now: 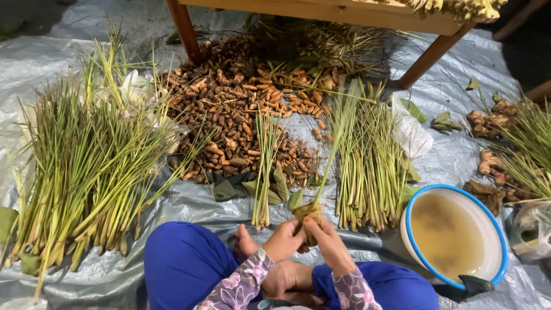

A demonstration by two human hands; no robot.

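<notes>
— Green leaf wrapped round what?
— My left hand and right hand both grip a small leaf-wrapped bundle above my crossed legs, fingers closed on it.
— Beyond?
— Lemongrass stalks on the grey tarp, a blue-rimmed basin on the right, then a turmeric root heap under the wooden table.

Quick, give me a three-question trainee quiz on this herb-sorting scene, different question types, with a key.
1. True or false: both hands hold one small leaf-wrapped bundle.
2. What lies heaped under the wooden table: A) brown roots, B) coconuts, C) fish?
3. Fill in: the white basin at the person's right has a ____ rim.

Key: 1 true; 2 A; 3 blue.
</notes>
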